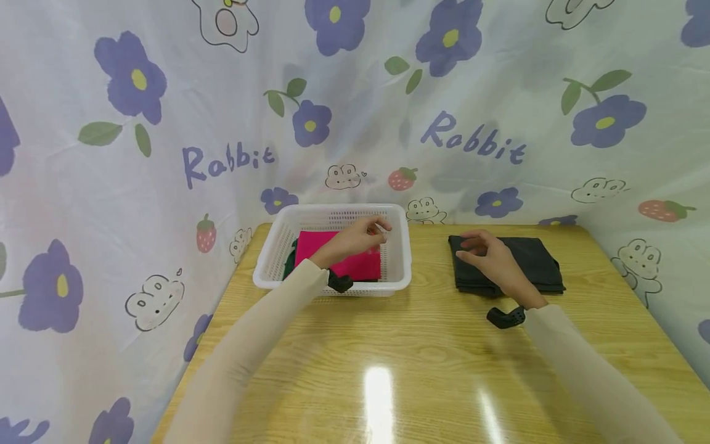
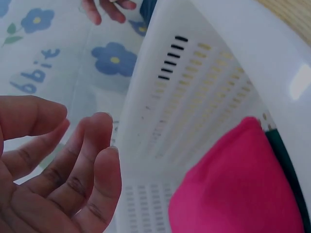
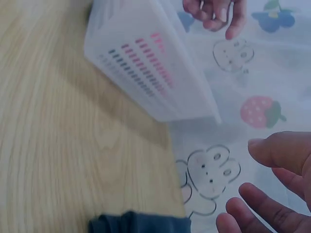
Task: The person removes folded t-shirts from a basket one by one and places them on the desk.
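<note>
My left hand [image 1: 357, 239] hovers over a white plastic basket [image 1: 407, 253], its fingers loosely bent and nothing between them. Inside the basket lies a folded bright pink cloth [image 1: 355, 266] on top of a dark green one [image 1: 289, 264]. The left wrist view shows a gap between that hand and the pink cloth [image 2: 238, 189]. Over the left part of a folded black cloth [image 1: 532, 262] hangs my right hand [image 1: 490, 258], fingers relaxed and holding nothing. In the right wrist view, the dark cloth [image 3: 146, 224] shows only at the bottom edge, apart from the fingers.
Basket and black cloth lie side by side at the back of a light wooden table [image 1: 432, 351]. A white curtain [image 1: 355, 80] printed with flowers and rabbits hangs behind and along the sides. Black wrist cameras [image 1: 339, 282] sit on both wrists.
</note>
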Motion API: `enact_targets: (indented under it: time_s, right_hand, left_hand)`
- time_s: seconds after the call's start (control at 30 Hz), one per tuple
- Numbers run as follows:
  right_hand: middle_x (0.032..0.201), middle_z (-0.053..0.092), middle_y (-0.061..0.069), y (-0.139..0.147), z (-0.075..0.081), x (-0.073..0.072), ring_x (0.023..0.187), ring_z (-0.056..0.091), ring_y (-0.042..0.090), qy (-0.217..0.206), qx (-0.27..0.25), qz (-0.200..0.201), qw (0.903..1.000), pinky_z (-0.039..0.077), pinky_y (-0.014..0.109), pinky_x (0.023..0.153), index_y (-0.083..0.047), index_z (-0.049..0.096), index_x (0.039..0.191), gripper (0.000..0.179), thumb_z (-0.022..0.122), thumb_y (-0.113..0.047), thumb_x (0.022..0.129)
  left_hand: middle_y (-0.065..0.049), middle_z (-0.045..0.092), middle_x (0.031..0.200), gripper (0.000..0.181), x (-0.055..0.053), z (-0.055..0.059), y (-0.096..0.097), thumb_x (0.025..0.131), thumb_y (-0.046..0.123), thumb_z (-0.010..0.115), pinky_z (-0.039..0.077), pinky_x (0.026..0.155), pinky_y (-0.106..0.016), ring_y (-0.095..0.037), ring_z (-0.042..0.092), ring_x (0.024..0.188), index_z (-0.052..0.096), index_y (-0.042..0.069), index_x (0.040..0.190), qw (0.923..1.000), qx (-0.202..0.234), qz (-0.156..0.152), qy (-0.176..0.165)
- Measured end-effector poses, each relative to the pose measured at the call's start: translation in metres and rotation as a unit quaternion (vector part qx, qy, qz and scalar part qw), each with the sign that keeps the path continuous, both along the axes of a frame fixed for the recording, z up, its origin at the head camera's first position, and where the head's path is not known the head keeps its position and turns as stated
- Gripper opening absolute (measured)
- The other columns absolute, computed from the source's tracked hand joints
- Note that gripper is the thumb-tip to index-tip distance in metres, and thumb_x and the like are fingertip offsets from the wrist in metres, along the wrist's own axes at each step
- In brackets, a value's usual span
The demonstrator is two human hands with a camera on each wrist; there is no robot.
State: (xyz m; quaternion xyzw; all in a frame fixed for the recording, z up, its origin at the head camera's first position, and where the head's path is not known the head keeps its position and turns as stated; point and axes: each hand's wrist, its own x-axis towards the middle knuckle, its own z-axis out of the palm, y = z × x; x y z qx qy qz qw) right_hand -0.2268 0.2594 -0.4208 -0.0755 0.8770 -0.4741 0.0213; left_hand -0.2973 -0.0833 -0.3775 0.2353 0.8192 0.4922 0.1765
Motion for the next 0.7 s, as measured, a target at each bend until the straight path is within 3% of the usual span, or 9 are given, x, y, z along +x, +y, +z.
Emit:
enact_targets:
  time_s: [0.23, 0.5, 0.7]
  right_hand:
    - [0.138, 0.057, 0.016, -0.022, 0.004, -0.006, 0.114, 0.058, 0.032, 0.005, -0.01, 0.013, 0.9999, 0.049, 0.054, 0.095, -0.015, 0.049, 0.148, 0.056, 0.069, -0.038, 0.101]
    - [0.137, 0.06, 0.013, -0.051, 0.006, -0.01, 0.112, 0.059, 0.03, 0.014, -0.028, 0.035, 0.9989, 0.051, 0.05, 0.091, -0.018, 0.052, 0.146, 0.051, 0.07, -0.031, 0.1]
    - [0.137, 0.06, 0.013, -0.073, 0.008, -0.01, 0.112, 0.06, 0.029, 0.012, -0.041, 0.051, 0.9978, 0.053, 0.051, 0.091, -0.018, 0.053, 0.145, 0.05, 0.071, -0.03, 0.1]
  left_hand:
    - [-0.03, 0.063, 0.119, 0.023, -0.003, 0.0, -0.029, 0.103, 0.015, 0.062, 0.052, 0.089, -0.063, -0.05, 0.065, 0.1, 0.061, 0.009, 0.125, 0.9997, -0.006, 0.023, -0.005]
    - [-0.03, 0.063, 0.117, 0.026, -0.007, 0.0, -0.059, 0.103, 0.014, 0.061, 0.051, 0.089, -0.065, -0.052, 0.064, 0.099, 0.061, 0.004, 0.128, 0.9987, -0.014, 0.049, -0.002]
    - [-0.027, 0.064, 0.117, 0.023, -0.008, -0.004, -0.082, 0.103, 0.013, 0.061, 0.055, 0.084, -0.057, -0.052, 0.064, 0.098, 0.063, 0.006, 0.125, 0.9967, -0.022, 0.078, 0.007]
